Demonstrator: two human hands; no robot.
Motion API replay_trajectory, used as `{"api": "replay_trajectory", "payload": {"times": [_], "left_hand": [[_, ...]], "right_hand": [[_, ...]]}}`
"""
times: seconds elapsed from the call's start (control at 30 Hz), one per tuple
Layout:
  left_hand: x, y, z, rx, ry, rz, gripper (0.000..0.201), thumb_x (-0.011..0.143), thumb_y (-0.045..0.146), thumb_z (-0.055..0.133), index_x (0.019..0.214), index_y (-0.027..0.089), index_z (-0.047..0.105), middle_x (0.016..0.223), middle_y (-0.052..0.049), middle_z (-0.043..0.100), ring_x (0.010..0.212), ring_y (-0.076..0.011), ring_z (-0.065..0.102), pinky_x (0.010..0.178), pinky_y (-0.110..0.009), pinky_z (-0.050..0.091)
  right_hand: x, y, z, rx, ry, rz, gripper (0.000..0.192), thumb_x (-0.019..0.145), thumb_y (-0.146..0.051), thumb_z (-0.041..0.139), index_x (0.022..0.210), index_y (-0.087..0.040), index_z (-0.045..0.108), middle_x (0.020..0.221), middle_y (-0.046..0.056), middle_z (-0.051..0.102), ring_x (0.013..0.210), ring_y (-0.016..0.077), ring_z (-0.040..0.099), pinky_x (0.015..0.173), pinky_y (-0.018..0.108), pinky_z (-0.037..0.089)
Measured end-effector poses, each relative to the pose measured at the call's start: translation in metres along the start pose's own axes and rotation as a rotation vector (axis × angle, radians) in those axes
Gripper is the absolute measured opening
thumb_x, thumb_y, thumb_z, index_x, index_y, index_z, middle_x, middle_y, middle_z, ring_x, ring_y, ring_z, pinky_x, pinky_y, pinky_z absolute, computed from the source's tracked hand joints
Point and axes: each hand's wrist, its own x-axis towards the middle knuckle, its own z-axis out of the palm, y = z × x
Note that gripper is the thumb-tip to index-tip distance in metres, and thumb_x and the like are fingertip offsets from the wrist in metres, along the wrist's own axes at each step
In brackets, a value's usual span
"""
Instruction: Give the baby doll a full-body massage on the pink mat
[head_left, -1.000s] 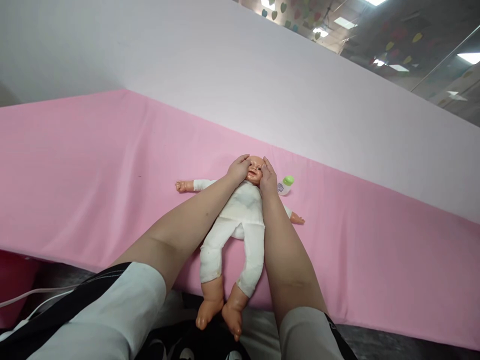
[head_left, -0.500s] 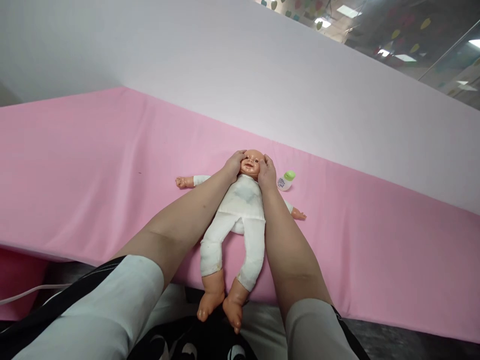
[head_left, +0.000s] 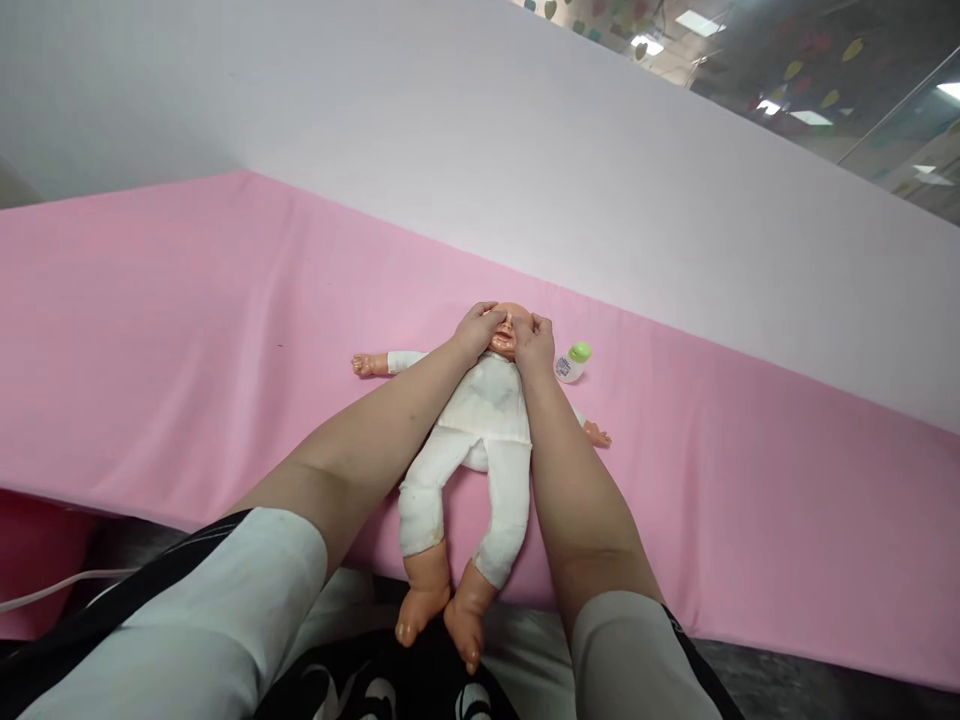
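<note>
A baby doll (head_left: 487, 400) with a white cloth body lies on its back on a pink sheet (head_left: 787, 500), its feet toward me. My left hand (head_left: 478, 332) wraps round one side of the doll's head, the thumb lying across the face by the nose. On the other side, my right hand (head_left: 532, 345) cups the head the same way, its thumb also on the face. Both thumbs cover the doll's eyes. The mouth and forehead show between my hands.
A small clear bottle with a green cap (head_left: 574, 362) lies just right of my right hand. Behind the sheet rises a pale wall (head_left: 450, 130), with a glass pane (head_left: 810, 80) at upper right. A white cable (head_left: 67, 582) runs at lower left.
Both thumbs have moved inward over the doll's face and now hide the eyes, which showed before. The doll's body and the bottle are in nearly the same place.
</note>
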Motion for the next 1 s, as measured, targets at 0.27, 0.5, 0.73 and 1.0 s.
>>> {"api": "replay_trajectory", "payload": {"times": [0.27, 0.5, 0.73, 1.0], "left_hand": [[0.001, 0.001, -0.004, -0.134, 0.022, -0.080, 0.042, 0.080, 0.026, 0.066, 0.122, 0.019, 0.067, 0.112, -0.008, 0.077, 0.108, -0.0262, 0.074, 0.099, -0.039, 0.059], [0.000, 0.000, -0.007, -0.191, 0.007, -0.112, 0.050, 0.076, 0.029, 0.066, 0.125, 0.020, 0.066, 0.115, -0.009, 0.076, 0.108, -0.0286, 0.074, 0.096, -0.041, 0.061], [0.000, 0.001, -0.007, -0.110, -0.046, -0.072, 0.055, 0.069, 0.026, 0.068, 0.123, 0.020, 0.064, 0.101, -0.007, 0.075, 0.094, -0.0250, 0.073, 0.091, -0.039, 0.060], [-0.005, 0.008, -0.004, -0.062, -0.057, -0.062, 0.029, 0.071, 0.033, 0.068, 0.097, 0.021, 0.067, 0.088, -0.004, 0.073, 0.091, -0.0267, 0.073, 0.091, -0.040, 0.059]], "right_hand": [[0.005, 0.019, 0.000, 0.346, -0.070, -0.028, 0.051, 0.089, -0.044, 0.066, 0.134, -0.020, 0.064, 0.140, 0.009, 0.068, 0.128, 0.0243, 0.067, 0.114, 0.049, 0.053], [0.000, 0.025, -0.001, 0.514, -0.166, -0.017, 0.068, 0.086, -0.037, 0.064, 0.151, -0.018, 0.054, 0.152, 0.012, 0.061, 0.126, 0.0257, 0.069, 0.111, 0.052, 0.055], [-0.003, 0.013, 0.000, 0.504, -0.142, 0.054, 0.073, 0.083, -0.034, 0.068, 0.152, -0.013, 0.053, 0.144, 0.015, 0.067, 0.114, 0.0256, 0.075, 0.103, 0.047, 0.061], [-0.002, 0.008, 0.003, 0.389, -0.106, 0.015, 0.065, 0.086, -0.039, 0.067, 0.146, -0.016, 0.060, 0.136, 0.010, 0.073, 0.112, 0.0245, 0.075, 0.102, 0.045, 0.061]]}}
